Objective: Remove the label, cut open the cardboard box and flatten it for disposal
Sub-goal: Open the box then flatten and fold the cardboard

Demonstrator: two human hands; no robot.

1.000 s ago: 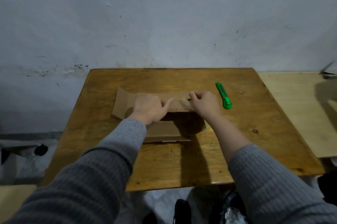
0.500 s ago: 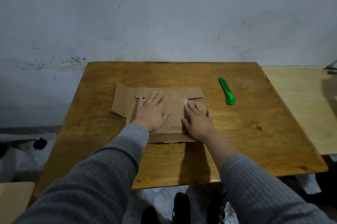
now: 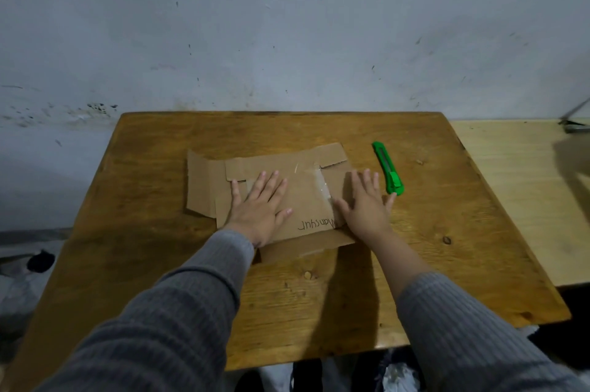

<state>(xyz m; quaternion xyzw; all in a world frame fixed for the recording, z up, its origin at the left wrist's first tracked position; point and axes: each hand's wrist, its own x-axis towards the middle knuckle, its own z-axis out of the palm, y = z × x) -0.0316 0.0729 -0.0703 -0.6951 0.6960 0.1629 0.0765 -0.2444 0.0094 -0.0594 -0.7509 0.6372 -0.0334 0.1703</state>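
Lying flat under 2 spread hands [image 3: 260, 200] [image 3: 365, 203]: cardboard box [image 3: 306, 197].

A: Where does the cardboard box [image 3: 303, 197] lie?

B: Flat on the table [image 3: 319, 296], a little toward twelve o'clock from its middle. A flap sticks out at nine o'clock, another at six.

A: And the hands?

B: Both lie palm-down on the cardboard: the left hand [image 3: 260, 205] on its nine o'clock half, the right hand [image 3: 365, 205] at its three o'clock edge.

A: The cutter [image 3: 388, 168]?

B: On the table at three o'clock from the box, just beside the right hand's fingertips [image 3: 392, 198]. A second table [image 3: 510, 200] stands farther at three o'clock; the wall [image 3: 287, 24] rises at twelve.
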